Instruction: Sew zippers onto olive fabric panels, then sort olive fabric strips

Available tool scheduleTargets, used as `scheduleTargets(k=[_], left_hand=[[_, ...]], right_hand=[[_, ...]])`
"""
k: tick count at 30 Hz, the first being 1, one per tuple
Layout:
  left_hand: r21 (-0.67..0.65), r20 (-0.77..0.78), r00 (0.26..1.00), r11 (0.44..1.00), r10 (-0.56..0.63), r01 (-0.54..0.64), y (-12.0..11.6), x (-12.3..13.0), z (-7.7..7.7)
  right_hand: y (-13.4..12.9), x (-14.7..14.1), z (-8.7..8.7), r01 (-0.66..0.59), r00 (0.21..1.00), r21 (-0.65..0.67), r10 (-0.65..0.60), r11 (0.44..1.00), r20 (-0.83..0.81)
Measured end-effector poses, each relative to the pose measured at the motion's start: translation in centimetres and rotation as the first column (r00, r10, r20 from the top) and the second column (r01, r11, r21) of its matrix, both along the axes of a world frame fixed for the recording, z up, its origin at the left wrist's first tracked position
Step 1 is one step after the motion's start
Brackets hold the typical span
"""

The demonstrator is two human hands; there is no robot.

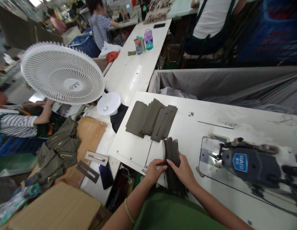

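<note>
A bundle of dark olive fabric strips stands on edge at the table's front edge, close to my body. My left hand grips it from the left, thumb and fingers pressed at its side. On the other side my right hand is wrapped round the same bundle, thumb on top. Just beyond lie flat olive fabric pieces in overlapping rows, one at the right with a long slit. To the right of my hands is a sewing machine with its needle area facing left.
A white fan stands at the left. Near it are olive garment pieces with zippers, two slotted templates, a phone and a cardboard box. Bottles stand farther back. A grey fabric-lined bin borders the table; co-workers sit around.
</note>
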State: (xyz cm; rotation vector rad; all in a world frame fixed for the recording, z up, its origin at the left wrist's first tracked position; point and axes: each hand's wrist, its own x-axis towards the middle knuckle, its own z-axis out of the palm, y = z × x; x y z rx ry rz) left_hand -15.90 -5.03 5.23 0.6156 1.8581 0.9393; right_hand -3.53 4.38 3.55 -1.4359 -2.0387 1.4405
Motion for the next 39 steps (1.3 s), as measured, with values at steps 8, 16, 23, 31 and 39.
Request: scheduleTargets(k=[8,16,23,31,39], left_hand=[[0.047,-0.159,0.982,0.994,0.101,-0.095,-0.3,1.8,0.7],[-0.003,-0.287,0.958,1.0,-0.016,0.016,0.0,1.7,1.7],[-0.057,-0.281,0.959,0.998,-0.041,0.026,0.3,1.9,2.0],[-0.042,-0.268,0.963,0.999,-0.038,0.028,-0.5,1.8,1.1],[0.023,-0.315,0.944,0.994,-0.097,0.11,-0.6,2.2,1.7]], right_hand=[[-0.2,0.0,0.0,0.016,1.0,-0.01,-0.016,1.0,-0.006],[-0.2,0.2,-0.1,0.015,0.999,-0.022,-0.016,1.0,-0.042],[-0.2,0.2,-0.3,0.028,0.998,-0.022,-0.029,0.999,-0.058],[-0.1,0.3,-0.2,0.012,0.998,-0.041,-0.015,0.999,-0.058],[-0.1,0.5,-0.6,0.009,0.996,-0.037,-0.013,0.999,-0.088]])
